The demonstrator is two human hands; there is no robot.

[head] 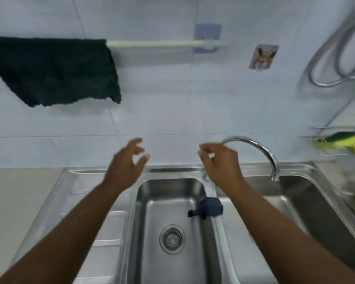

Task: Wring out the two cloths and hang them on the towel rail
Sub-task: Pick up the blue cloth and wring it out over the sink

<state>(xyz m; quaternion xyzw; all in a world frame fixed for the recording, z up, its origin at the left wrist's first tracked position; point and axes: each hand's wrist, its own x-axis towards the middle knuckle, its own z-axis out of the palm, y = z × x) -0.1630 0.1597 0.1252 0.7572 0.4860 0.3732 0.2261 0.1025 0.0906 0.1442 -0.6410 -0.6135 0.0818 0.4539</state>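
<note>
A dark green cloth (55, 70) hangs spread over the left part of the white towel rail (156, 44) on the tiled wall. A small blue cloth (210, 207) lies bunched on the divider between the two sink bowls. My left hand (126, 167) is raised above the sink's back rim, fingers apart, holding nothing. My right hand (220, 162) hovers in front of the faucet with its fingers loosely curled and nothing in them. Both hands are well above the blue cloth and below the rail.
A steel double sink (172, 212) with a drain (172, 238) lies below. A curved chrome faucet (262, 152) arches to the right. A wire rack with a yellow-green sponge (344, 141) and a shower hose (336, 58) are at the right wall. A sticker hook (263, 56) is on the tiles.
</note>
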